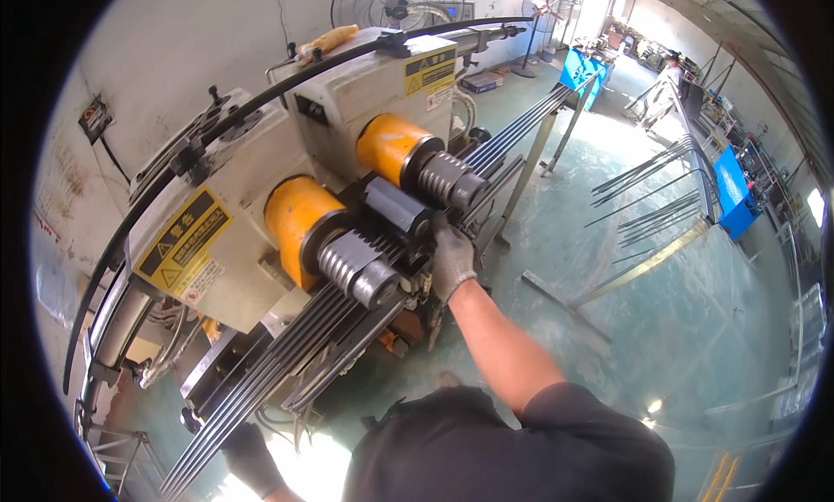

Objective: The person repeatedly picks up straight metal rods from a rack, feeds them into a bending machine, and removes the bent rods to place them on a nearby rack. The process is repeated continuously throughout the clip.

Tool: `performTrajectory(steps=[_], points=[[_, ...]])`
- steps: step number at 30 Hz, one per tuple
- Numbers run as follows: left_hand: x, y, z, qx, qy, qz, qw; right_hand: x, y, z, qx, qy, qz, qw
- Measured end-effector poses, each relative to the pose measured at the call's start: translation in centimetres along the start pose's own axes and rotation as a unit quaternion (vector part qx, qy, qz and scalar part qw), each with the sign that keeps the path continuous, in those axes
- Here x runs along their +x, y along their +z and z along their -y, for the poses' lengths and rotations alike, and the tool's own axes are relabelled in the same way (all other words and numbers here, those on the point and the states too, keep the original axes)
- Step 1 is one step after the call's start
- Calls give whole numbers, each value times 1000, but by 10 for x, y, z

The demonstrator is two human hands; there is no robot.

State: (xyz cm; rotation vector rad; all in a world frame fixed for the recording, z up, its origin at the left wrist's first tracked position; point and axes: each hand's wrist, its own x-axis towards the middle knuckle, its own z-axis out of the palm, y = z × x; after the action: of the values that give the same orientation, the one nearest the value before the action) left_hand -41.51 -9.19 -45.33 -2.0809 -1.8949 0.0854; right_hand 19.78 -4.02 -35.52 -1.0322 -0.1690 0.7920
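Long thin metal rods [287, 361] lie side by side through a machine with two orange roller housings, the nearer housing [300, 219] and the farther housing [393, 147]. Ribbed steel rollers stick out of them, one nearer [352, 263] and one farther [447, 179]. Between the rollers sits a dark angular block [395, 205]. My right hand [453, 260], in a grey glove, is at the front end of this block with its fingers curled; what they hold is hidden. At the lower left, my left hand [248, 458], in a dark glove, is beside the rods, its fingers hidden.
A curved black bar [139, 211] arches over the machine. Past it, the rods continue to a stand with a blue panel [580, 74]. On the right, more rods [647, 172] rest on a rack. Fans [396, 6] stand by the back wall.
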Motion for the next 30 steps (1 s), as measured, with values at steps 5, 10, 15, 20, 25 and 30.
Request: performTrajectory(steps=[5,10,15,20,25,30], points=[[26,-61,8,-325,-221,-125,911,22,4,4,4,-1,2,1000],[63,-172,25,-587,-231,-256,732,20,4,13,44,39,20,998],[111,-270,15,-721,-106,-271,629,26,10,22,7,73,26,997],[148,-346,-50,-825,-67,-194,526,46,15,19,-60,4,71,996],[168,-418,-125,-791,-2,-251,558,59,3,12,-148,-80,94,981],[186,-450,-187,-726,58,-259,634,62,-4,13,-173,-19,144,974]])
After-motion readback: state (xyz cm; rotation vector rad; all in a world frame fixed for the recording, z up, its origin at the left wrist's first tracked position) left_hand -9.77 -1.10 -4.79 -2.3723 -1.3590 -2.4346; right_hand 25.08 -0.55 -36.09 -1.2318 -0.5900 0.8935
